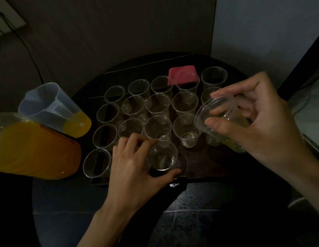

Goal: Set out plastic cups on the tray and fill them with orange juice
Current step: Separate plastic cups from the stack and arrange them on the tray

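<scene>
While the left hand (135, 168) grips a single cup (162, 155), fingers curled over the far rim and thumb against the near wall, that cup stands upright at the near edge of the tray (208, 168). The right hand (258, 122) pinches a stack of cups (221, 120) between thumb and fingertips above the tray's right side. The stack's long axis is tilted, with its open mouth facing left toward the left hand and its base pointing down and to the right. The left hand is therefore judged the nearer one for drawing off the next cup, and bare tray lies just right of the single cup. All cups are clear, thin-walled and empty; the standing cups (186, 130) form rows across the tray. Left of the tray, on the tabletop (84, 202), stand a large pitcher (34, 148) full of orange juice and a smaller jug (53, 107) holding a little. A pink block (182, 75) lies behind the far row.
</scene>
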Available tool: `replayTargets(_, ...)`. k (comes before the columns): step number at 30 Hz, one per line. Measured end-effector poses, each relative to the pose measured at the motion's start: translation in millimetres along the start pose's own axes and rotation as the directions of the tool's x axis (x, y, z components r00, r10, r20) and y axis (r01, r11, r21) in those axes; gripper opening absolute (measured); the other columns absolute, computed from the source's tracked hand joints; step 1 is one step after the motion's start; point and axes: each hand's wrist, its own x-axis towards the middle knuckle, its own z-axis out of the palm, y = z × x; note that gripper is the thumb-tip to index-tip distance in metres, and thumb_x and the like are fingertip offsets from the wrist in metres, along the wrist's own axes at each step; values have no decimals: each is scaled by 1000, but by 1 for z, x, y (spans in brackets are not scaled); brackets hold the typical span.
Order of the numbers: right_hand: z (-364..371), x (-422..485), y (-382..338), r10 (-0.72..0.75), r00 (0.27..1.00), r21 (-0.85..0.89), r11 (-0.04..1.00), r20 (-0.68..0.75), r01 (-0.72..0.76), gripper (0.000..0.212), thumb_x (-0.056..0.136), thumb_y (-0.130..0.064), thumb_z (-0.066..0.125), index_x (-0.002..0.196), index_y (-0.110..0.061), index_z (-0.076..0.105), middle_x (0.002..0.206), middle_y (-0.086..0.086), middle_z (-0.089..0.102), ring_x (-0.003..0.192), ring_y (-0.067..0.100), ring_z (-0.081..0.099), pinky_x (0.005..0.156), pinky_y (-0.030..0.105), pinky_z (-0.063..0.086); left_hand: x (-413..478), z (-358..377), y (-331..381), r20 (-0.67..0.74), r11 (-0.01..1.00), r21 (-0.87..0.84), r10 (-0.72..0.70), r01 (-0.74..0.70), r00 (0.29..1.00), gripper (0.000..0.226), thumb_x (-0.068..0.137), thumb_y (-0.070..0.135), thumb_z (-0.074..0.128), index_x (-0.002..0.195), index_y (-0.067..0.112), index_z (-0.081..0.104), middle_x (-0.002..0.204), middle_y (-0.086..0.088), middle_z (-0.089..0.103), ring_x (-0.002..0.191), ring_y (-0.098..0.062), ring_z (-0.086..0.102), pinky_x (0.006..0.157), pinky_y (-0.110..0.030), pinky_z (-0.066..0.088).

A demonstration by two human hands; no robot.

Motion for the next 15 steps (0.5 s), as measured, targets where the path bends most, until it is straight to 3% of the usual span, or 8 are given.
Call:
replayTargets(3,2,0,-1,6,1000,28,1000,7,-7,61,65,-49,86,109,-30,49,115,-8,70,96,9,73,80,25,59,1,-5,4,-17,998,-69,2,-3,1000,73,71,77,66,117,20,69,112,7,58,101,-15,52,82,-35,47)
replayTargets(5,3,0,-3,12,1000,54,998,11,-13,63,61,-52,88,107,-34,50,115,-10,70,97,8,73,80,24,59,5,-17,15,-13,953,-299,-60,53,998,64,79,75,59,117,24,69,111,12,60,103,-12,58,84,-26,48)
replayTargets(8,9,-1,-8,16,999,-3,1000,47,-16,66,55,-52,88,106,-32,51,115,-13,69,100,2,70,84,18,56,26,-36,43,131,723,-657,-173,217,976,50,87,64,50,114,27,70,105,8,69,102,-14,66,80,-22,53)
replayTargets(10,13,-4,-11,12,997,-60,998,70,-8,67,51,-54,86,104,-31,52,115,-16,66,104,-5,66,83,11,52,44,-41,60,238,659,-693,-172,291,956,49,80,65,56,111,30,71,102,7,73,97,-11,70,81,-29,59)
replayTargets(13,15,-6,-13,-4,998,-66,998,70,9,61,54,-43,89,101,-27,53,112,-15,65,104,-6,64,80,8,51,64,-40,75,244,740,-609,-169,286,955,55,65,68,70,106,33,72,98,10,73,88,-7,71,75,-36,62)
replayTargets(15,11,-8,-12,-29,998,-77,997,53,33,59,55,-37,90,99,-29,52,111,-14,65,103,-4,65,79,9,51,69,-41,78,253,738,-605,-175,297,952,56,60,65,75,104,30,73,93,9,73,83,-8,71,72,-37,62)
